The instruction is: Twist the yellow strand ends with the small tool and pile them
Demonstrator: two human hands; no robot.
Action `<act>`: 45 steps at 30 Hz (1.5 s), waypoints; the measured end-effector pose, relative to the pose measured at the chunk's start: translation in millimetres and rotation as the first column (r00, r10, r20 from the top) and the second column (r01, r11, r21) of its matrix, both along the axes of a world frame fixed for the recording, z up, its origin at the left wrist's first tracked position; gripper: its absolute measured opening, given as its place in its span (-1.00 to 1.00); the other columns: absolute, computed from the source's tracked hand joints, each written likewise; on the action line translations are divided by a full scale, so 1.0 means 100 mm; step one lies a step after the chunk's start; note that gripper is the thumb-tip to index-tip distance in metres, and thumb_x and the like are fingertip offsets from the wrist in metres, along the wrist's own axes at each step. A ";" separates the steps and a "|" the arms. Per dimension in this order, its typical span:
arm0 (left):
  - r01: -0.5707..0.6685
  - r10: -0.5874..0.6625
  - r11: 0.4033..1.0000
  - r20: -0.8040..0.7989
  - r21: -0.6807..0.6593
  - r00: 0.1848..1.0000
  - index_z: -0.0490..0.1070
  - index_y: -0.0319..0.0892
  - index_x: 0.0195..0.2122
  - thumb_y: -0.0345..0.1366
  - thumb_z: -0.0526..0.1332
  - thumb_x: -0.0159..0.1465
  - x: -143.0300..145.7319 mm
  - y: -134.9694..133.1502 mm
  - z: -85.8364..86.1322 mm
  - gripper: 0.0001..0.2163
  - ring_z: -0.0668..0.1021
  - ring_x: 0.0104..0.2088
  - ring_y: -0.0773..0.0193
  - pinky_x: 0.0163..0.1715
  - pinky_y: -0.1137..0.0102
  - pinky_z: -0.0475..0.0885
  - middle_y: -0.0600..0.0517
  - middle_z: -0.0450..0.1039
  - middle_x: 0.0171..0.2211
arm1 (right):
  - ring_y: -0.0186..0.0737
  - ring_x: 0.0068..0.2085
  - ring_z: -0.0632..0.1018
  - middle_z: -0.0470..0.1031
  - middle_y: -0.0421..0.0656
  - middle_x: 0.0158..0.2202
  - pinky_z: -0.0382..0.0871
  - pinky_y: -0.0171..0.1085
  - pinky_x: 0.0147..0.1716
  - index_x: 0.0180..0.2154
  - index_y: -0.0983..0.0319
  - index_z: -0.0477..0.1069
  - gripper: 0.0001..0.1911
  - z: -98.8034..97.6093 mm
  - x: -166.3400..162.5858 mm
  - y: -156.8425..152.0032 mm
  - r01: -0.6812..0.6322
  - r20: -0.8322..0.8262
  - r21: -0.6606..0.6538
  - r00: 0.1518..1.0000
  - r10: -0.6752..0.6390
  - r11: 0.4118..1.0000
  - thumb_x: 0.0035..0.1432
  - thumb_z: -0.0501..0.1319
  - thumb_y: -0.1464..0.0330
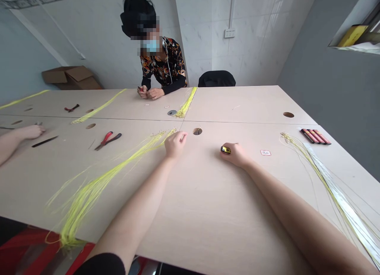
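Observation:
My left hand [175, 144] is closed in a pinch above the table, beside the upper end of a long bundle of yellow threads [118, 164]. What its fingertips hold, if anything, is too small to make out. Small gold-coloured bits show at that end of the bundle, and the loose end hangs over the near table edge. Further right, my right hand [236, 154] is wrapped round a small yellow-and-black object [225, 149], whose end pokes out at the left. A small white label with a red border [265, 152] lies to the right of that hand.
Red-handled pliers [108, 140] and a black pen-like tool [45, 141] lie left. More threads [320, 172] and several red-and-black sticks [315, 136] are at the right. A co-worker [162, 65] sits opposite; another person's arm [18, 138] reaches in. The table has round holes [197, 131].

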State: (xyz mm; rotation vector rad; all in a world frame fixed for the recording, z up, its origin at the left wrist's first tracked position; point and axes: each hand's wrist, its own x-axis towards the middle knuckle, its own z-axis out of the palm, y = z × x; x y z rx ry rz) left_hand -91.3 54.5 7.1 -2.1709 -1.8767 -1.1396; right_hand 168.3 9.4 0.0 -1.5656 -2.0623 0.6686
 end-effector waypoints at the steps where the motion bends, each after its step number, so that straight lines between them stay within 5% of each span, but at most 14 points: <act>1: 0.048 -0.048 0.999 -0.003 -0.003 0.999 0.49 -0.10 -0.37 -0.34 0.10 0.22 0.04 -0.02 0.00 -0.84 0.57 -0.33 0.25 -0.25 0.42 0.38 0.00 0.57 -0.33 | -0.33 -0.49 0.32 0.37 -0.23 -0.54 0.10 -0.35 -0.48 -0.49 0.20 0.30 -0.90 -0.01 0.00 0.00 0.002 -0.004 -0.002 1.000 -0.002 1.000 -0.05 0.13 0.31; 8: 0.338 -0.338 0.941 -0.067 -0.017 0.939 0.50 -0.09 -0.33 -0.32 0.07 0.27 0.27 -0.17 -0.05 -0.80 0.59 -0.17 0.28 -0.20 0.45 0.42 0.01 0.59 -0.23 | -0.33 -0.45 0.35 0.42 -0.21 -0.49 0.16 -0.35 -0.44 -0.44 0.22 0.35 -0.88 -0.03 0.00 0.01 0.002 -0.056 0.007 0.998 -0.001 1.000 -0.04 0.14 0.30; 13: 0.438 -0.405 0.880 -0.190 0.184 0.894 0.49 -0.12 -0.36 -0.38 0.08 0.28 0.27 -0.15 -0.10 -0.81 0.62 -0.31 0.35 -0.35 0.50 0.43 0.05 0.61 -0.32 | -0.34 -0.48 0.33 0.38 -0.21 -0.52 0.13 -0.36 -0.46 -0.46 0.22 0.34 -0.87 -0.03 -0.01 0.01 0.007 -0.014 0.024 1.000 -0.007 1.000 -0.01 0.11 0.30; 18: 0.473 -0.401 0.809 -0.259 0.350 0.878 0.46 -0.15 -0.38 -0.44 0.11 0.26 0.24 -0.10 -0.12 -0.85 0.61 -0.38 0.39 -0.40 0.53 0.43 0.09 0.61 -0.37 | -0.35 -0.50 0.30 0.35 -0.22 -0.55 0.10 -0.36 -0.49 -0.48 0.22 0.32 -0.87 -0.01 -0.01 0.00 0.009 0.006 0.032 1.000 -0.009 0.999 -0.01 0.11 0.30; 45: 0.546 -0.446 0.754 -0.326 0.364 0.833 0.44 -0.16 -0.36 -0.47 0.14 0.25 0.26 -0.12 -0.09 -0.88 0.61 -0.40 0.43 -0.47 0.53 0.37 0.13 0.60 -0.38 | -0.32 -0.47 0.35 0.43 -0.20 -0.49 0.14 -0.36 -0.45 -0.42 0.21 0.35 -0.88 0.00 -0.01 0.00 0.018 -0.022 0.024 1.000 -0.017 1.000 0.00 0.13 0.30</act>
